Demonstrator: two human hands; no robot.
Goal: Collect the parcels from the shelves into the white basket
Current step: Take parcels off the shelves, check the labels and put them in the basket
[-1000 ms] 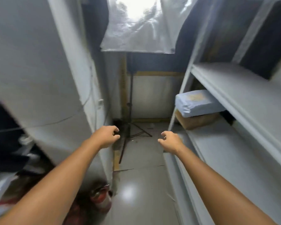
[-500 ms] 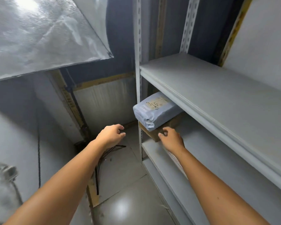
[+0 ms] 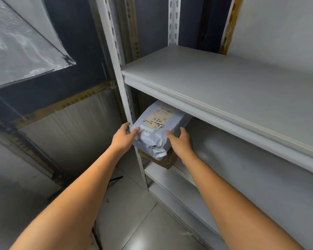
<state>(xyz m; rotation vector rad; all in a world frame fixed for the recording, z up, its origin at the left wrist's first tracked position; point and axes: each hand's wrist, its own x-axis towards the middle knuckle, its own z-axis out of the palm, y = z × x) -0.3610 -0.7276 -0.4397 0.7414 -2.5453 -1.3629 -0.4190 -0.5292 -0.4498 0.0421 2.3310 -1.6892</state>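
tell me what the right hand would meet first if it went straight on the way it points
The grey parcel: the right hand grips its right side. Past that, its fingers point deeper along the lower shelf, though depth there is unclear.

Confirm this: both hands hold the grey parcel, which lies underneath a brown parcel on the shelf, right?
No. The head view shows the grey parcel on top of the brown parcel; left hand and right hand do hold it on the shelf.

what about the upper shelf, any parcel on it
No, the upper shelf shows bare board; the grey parcel lies on the level below, atop a brown parcel.
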